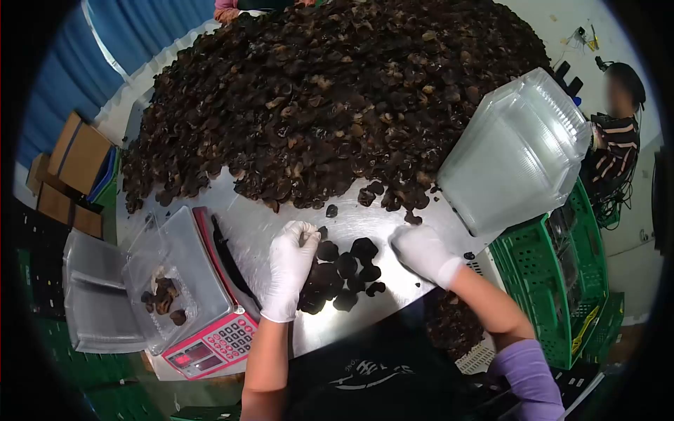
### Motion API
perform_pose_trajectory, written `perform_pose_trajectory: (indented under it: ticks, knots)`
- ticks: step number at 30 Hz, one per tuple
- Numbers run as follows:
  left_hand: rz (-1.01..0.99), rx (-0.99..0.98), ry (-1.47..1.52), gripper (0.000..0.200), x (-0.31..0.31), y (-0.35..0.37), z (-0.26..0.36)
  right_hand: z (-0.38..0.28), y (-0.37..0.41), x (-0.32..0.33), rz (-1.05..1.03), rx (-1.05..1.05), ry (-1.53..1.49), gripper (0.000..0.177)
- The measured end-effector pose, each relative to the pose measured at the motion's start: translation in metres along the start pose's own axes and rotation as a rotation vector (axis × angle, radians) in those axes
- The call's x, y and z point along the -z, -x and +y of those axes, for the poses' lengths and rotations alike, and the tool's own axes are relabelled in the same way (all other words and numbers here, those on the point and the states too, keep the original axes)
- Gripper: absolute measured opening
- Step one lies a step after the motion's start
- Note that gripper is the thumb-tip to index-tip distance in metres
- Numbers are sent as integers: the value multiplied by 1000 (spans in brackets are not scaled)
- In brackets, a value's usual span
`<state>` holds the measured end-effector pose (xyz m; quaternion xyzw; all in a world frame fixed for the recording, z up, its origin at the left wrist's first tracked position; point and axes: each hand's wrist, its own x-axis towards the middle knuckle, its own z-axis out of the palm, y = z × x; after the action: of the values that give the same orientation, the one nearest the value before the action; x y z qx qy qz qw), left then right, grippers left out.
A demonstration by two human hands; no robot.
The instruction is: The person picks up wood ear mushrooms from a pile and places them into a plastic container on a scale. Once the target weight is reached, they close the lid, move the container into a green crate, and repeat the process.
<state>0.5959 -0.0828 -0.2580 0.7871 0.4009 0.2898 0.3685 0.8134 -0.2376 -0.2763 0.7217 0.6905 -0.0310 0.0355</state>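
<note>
My left hand [291, 266], in a white glove, pinches at a small dark wood ear mushroom [322, 231] by its fingertips. Just right of it, a loose group of wood ear mushrooms [326, 277] lies flat on the metal table [351, 323]. On the other side of that group is my right hand [425, 254], also gloved, its fingers curled in and low over the table. Whatever those fingers may hold is hidden. A big heap of wood ear mushrooms [337, 105] covers the table's far part.
To the left stands a pink scale [228, 340] carrying an open clear plastic box [186, 281] with several mushroom pieces inside. Stacked clear containers [512, 154] stand at the right, near a green crate [544, 295]. Another person [614, 147] is at far right; a sleeve [226, 10] shows behind the heap.
</note>
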Motion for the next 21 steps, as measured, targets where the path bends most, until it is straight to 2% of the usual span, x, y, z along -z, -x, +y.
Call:
perform_pose_trajectory:
  ticks: [2,3,4,5,6,7,8,9,11,13,14,15,17,19,21]
  knots:
    - [-43,21,3,5,-2,1,7,13,65,23,-234,24,-10,8]
    - [-83,45,1,4,-5,2,10,23,103,32,-173,41,-85,10]
    - [-53,-31,45,5,-15,7,15,26,134,41,-502,-125,46,13]
    - [-134,81,4,7,-19,13,40,41,167,36,-559,-177,14,14]
    - [-240,104,45,11,-31,21,56,50,194,29,-622,-262,95,13]
    - [-262,-145,-12,13,-44,35,67,57,213,23,-682,-348,174,12]
    - [-431,-481,-177,18,-63,47,70,60,226,24,-506,-426,77,11]
    - [-575,-679,-46,16,-79,54,75,63,236,26,-326,-501,-17,11]
    - [-401,-910,-14,12,-87,51,78,61,229,19,-71,-537,-24,11]
    - [-532,-483,-945,6,-74,19,85,33,179,46,246,-540,-180,11]
    - [-268,-406,-972,7,-75,1,65,23,155,47,410,-498,-317,13]
    - [-3,-325,-986,8,-80,-15,36,21,133,36,453,-476,-385,15]
    - [65,-325,-966,10,-79,-34,3,14,82,10,641,-393,-470,23]
    - [84,-352,-1028,3,-82,-39,-8,8,36,0,520,-462,-503,36]
    - [91,-382,-1088,6,-80,-36,-10,9,1,-21,530,-534,-401,33]
